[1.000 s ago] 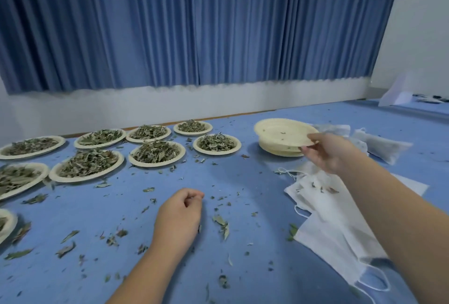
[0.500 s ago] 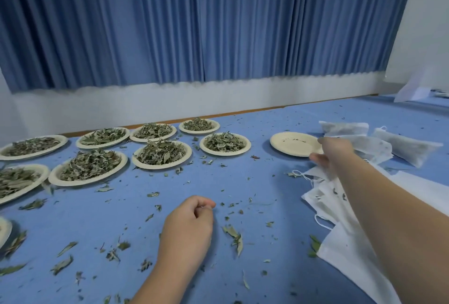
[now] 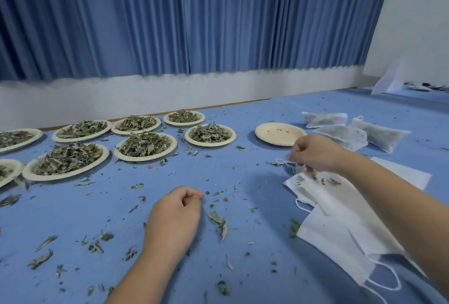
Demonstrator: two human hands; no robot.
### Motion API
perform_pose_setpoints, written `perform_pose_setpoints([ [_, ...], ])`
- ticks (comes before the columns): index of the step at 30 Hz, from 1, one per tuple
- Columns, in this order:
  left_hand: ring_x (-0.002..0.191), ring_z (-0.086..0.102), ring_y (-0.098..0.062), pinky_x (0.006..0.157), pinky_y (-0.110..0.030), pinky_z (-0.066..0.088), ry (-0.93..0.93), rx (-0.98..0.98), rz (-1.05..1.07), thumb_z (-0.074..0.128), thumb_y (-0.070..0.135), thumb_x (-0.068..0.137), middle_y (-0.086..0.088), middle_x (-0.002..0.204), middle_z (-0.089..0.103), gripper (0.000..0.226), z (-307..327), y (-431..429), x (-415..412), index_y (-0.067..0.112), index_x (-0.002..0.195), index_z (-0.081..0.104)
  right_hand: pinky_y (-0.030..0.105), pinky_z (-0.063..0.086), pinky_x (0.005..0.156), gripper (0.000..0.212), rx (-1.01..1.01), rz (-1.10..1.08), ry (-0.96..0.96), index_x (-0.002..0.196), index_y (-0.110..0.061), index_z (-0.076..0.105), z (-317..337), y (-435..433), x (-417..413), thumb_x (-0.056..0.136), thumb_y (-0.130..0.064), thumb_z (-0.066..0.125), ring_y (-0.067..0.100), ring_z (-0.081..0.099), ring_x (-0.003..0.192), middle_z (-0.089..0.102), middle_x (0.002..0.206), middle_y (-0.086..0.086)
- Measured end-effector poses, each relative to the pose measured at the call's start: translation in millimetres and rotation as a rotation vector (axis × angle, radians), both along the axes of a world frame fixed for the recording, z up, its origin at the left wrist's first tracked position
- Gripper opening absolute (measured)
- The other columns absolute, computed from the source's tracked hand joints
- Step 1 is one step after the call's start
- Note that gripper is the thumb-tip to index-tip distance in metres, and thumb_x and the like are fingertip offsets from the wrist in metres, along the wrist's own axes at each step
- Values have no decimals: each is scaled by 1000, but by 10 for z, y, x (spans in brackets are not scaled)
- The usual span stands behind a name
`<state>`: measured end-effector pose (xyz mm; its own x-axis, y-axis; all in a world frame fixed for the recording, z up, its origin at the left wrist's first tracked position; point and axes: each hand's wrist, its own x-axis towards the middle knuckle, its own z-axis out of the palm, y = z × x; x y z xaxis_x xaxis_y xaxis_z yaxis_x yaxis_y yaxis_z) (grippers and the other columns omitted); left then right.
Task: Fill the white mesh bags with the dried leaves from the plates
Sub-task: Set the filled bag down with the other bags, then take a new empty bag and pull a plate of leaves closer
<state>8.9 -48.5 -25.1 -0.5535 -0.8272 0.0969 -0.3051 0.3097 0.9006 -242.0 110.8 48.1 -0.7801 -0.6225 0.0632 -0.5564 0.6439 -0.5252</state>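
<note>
Several cream plates heaped with dried leaves (image 3: 145,145) stand in rows on the blue table at the left. A stack of emptied plates (image 3: 279,133) sits right of them. Flat white mesh bags (image 3: 340,221) lie in a pile at the right. My right hand (image 3: 313,154) hovers over the pile's far end, fingers curled, pinching the top bag's drawstring (image 3: 283,162). My left hand (image 3: 173,219) rests on the table in the middle with fingers curled and holds nothing. Three filled bags (image 3: 345,133) lie behind the right hand.
Loose leaf bits (image 3: 220,223) are scattered over the blue table (image 3: 243,177). A blue curtain (image 3: 194,19) and white wall run along the table's far edge. White paper (image 3: 386,82) lies at the far right corner.
My right hand set the empty plate down on the stack, drew back toward me and took hold of the top bag's string. The left hand stayed put.
</note>
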Motion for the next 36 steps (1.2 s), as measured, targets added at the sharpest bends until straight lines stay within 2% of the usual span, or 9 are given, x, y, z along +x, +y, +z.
perform_pose_setpoints([
  [3,47,50,-15,52,-34,44,-12,-16,-10,50,19,92,0,66,65,31,6,10,4,38,75,66,19,37,41,16,158,11,107,78,-14,60,-3,167,237,78,-28,70,4,52,49,62,68,-5],
  [7,44,47,-15,51,-32,42,-14,-35,-30,50,19,92,-4,69,66,31,9,36,25,38,75,66,28,37,59,30,350,-40,318,91,-19,50,-33,275,427,80,-43,65,16,51,82,52,91,-4],
  [10,46,47,-16,51,-32,41,-11,-38,-44,50,19,93,-7,71,67,30,13,42,39,36,76,67,30,39,62,35,371,-121,354,99,-17,47,-38,318,467,83,-44,62,18,49,82,46,94,-1],
  [18,51,50,-17,53,-33,44,-3,-36,-74,49,18,95,-9,73,67,29,20,49,68,34,79,67,29,45,64,31,322,-235,280,109,-14,54,36,499,407,85,-33,60,19,55,78,55,86,-2],
  [20,51,49,-18,54,-34,45,0,-33,-81,49,18,95,-11,75,67,29,16,48,73,34,80,67,25,43,57,27,259,-229,218,109,-13,54,39,543,413,83,-20,60,16,57,70,58,79,-2],
  [23,51,49,-17,55,-34,45,7,-29,-83,49,17,94,-11,75,67,29,12,42,74,33,79,67,24,39,55,32,51,-177,164,112,-16,57,82,576,442,81,-8,61,17,56,75,57,77,-3],
  [29,53,50,-17,53,-31,44,45,-5,-77,49,16,95,-8,76,68,30,29,64,89,33,79,67,30,44,66,26,-532,44,9,97,-25,64,343,526,833,83,-4,57,14,53,65,54,72,-6],
  [32,45,48,-9,42,-20,37,117,20,-54,48,15,96,-4,73,66,30,104,96,162,34,81,66,28,40,64,27,-704,162,-66,94,-28,66,491,428,1121,85,-4,57,12,52,66,53,68,-11],
  [36,58,54,-15,51,-29,44,228,94,2,47,12,96,1,80,66,26,302,33,375,27,89,66,17,39,53,24,-835,268,-174,93,-25,68,593,150,1495,85,-4,60,6,52,59,54,64,-12],
])
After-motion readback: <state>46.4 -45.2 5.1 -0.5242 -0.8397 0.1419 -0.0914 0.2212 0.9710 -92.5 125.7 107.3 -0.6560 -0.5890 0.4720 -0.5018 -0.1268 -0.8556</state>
